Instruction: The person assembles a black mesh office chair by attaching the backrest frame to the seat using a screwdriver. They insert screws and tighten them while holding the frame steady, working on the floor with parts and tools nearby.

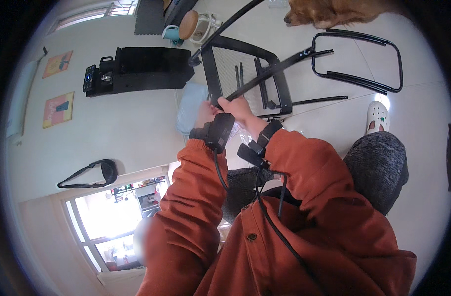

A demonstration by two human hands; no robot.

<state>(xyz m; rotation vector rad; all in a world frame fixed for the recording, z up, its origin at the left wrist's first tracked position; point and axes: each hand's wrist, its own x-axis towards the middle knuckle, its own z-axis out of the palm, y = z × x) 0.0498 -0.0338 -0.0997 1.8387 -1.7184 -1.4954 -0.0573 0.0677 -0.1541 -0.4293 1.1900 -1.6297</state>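
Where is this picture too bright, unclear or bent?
Head view: the lower-left window is blown out white, and glare brightens the floor beside the white shoe. Head view again: the left hand looks slightly soft, a hazy patch blurs the outer edge of the left sleeve, and straight lines curve toward the dark rim.

Window glares white; edges bend and darken; detail seems soft.
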